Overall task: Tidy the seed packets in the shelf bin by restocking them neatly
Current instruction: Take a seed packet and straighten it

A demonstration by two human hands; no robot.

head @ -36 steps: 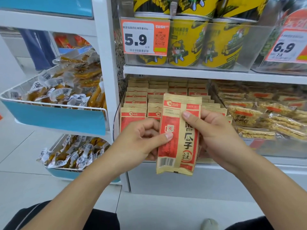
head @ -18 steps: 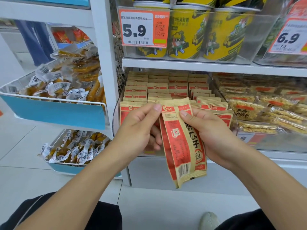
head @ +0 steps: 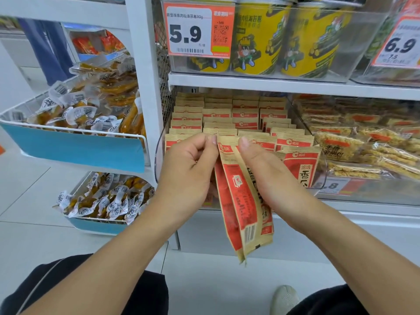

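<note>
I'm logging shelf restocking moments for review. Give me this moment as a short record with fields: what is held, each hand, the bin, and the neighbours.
held item: seed packets, red and tan, hanging edge-on below the hands in front of the bin
left hand: pinches the packets' top edge
right hand: grips the packets from the right side
bin: clear, filled with upright rows of matching packets
shelf above: yellow tubs, price tag 5.9
right neighbour: clear-wrapped snack bars
</note>
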